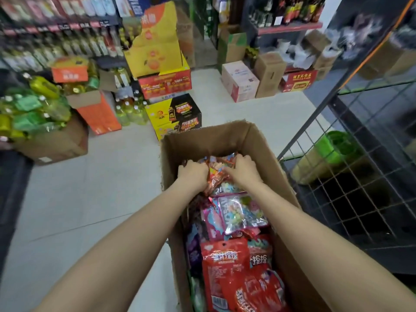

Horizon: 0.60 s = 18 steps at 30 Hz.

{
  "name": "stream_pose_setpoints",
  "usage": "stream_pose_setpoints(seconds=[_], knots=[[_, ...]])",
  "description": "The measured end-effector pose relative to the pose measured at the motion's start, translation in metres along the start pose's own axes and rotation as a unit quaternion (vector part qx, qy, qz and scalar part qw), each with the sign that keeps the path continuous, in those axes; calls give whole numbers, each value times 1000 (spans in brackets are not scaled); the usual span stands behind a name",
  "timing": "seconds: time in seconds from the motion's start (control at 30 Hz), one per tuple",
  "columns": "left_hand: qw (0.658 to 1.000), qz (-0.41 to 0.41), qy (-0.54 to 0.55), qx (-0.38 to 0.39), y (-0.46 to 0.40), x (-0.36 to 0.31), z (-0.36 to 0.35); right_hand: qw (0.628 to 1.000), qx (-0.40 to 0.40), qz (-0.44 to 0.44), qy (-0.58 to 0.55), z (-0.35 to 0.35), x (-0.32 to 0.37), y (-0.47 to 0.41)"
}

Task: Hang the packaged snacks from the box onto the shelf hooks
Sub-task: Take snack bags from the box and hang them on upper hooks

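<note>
While gathered at the far end of the cardboard box (227, 140), a bundle of snack packets (217, 174) sits caught between both hands, orange-red wrappers showing in the gap. Left hand (193, 173) curled round the bundle's left side, grip closed on the packets. Right hand (242, 168) curled over the top right edge, fingers hooked past the wrappers, grip likewise closed on them. Both forearms stretched forward and down into the box.

Nearer in the same box: a clear-fronted pink and blue packet (242, 212) lying just behind the held bundle, then red packets (227, 262) with white lettering stacked toward the near end, purple ones along the left wall. Box open at the top, flaps up, standing on the pale tiled floor (90, 199).

Just right of the box, a black wire-grid rack (351, 194) with a green basket (337, 147) behind the mesh. Beyond the box, stacked yellow, red and black cartons (166, 86). Far left, bottles of yellow oil (36, 109) heaped on a brown carton. Bottle shelves along the back, blurred.
</note>
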State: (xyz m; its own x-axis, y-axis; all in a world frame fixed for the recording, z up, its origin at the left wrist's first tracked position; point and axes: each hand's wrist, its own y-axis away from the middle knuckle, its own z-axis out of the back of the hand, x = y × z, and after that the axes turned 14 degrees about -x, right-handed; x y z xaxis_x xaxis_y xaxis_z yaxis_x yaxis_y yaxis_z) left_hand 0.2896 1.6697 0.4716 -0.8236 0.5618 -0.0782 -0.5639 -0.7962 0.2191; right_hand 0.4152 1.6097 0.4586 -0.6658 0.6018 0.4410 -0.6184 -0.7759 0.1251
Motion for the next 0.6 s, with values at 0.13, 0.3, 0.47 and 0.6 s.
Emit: stream_pose_setpoints(seconds=[0.13,0.3,0.47,0.6], knots=[[997,-13,-41,-64,0,-1,-1,1000,-8,-8,17,-10,-2,-6],[991,17,73,-111,12,5,8,994,-53,31,-94,5,0,10],[962,16,221,-159,25,19,39,955,-71,17,-289,31,10,28],[925,5,324,-200,42,25,68,934,-118,10,-338,56,19,50]])
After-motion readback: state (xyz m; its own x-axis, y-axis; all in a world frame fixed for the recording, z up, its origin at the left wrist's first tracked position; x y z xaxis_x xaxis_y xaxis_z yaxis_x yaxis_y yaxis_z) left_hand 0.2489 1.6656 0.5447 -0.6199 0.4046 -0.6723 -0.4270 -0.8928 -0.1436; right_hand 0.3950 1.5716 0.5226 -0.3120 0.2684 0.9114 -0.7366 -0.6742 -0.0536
